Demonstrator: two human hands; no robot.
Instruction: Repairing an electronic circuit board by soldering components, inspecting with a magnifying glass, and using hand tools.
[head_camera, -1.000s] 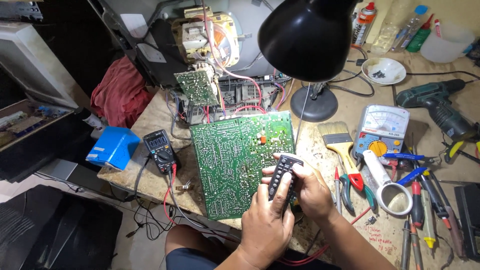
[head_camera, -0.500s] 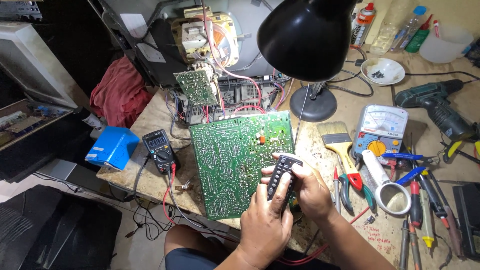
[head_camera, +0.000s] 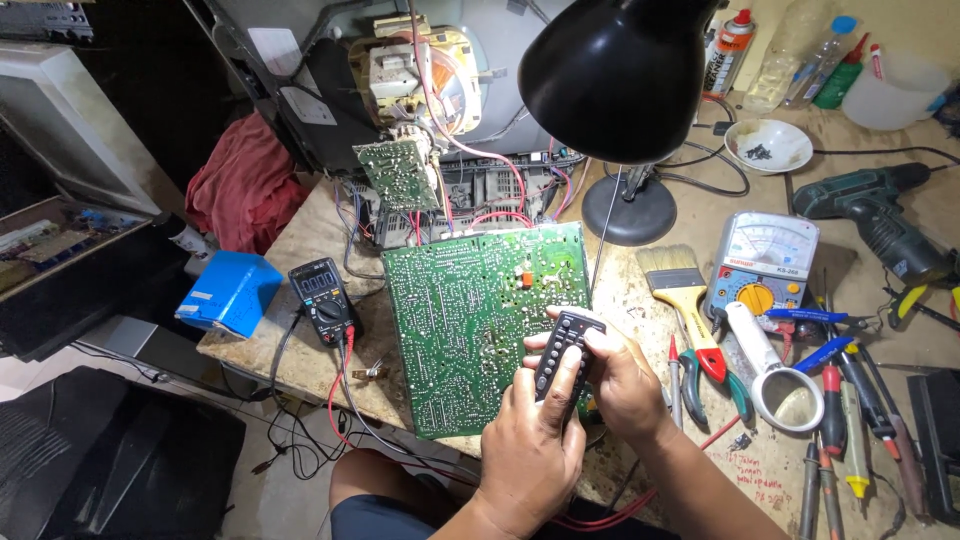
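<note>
Over the lower right corner of the green circuit board (head_camera: 480, 320), just above the table (head_camera: 300, 250) edge: black remote control (head_camera: 565, 350) upright and tilted slightly away, cupped in both hands. Left hand (head_camera: 530, 450) wrapped round the lower half, thumb laid on the button face, fingers closed behind. Right hand (head_camera: 620, 385) curled against the right side, fingertips (head_camera: 535, 345) hooked over the left edge, clamped on the body rather than spread.

Best kept supported from behind by the right hand while pressing with the left thumb, so each press lands squarely. Worth holding the front end aimed toward the opened television chassis (head_camera: 430, 90) beyond the board, not down into the solder side. Wise to keep wrists clear of the bare board and of the red lead (head_camera: 335, 390) running from the digital multimeter (head_camera: 322, 298). Brush (head_camera: 680, 290), analogue meter (head_camera: 765, 265) and magnifier (head_camera: 790, 395) near on the right; lamp (head_camera: 615, 75) overhead.
</note>
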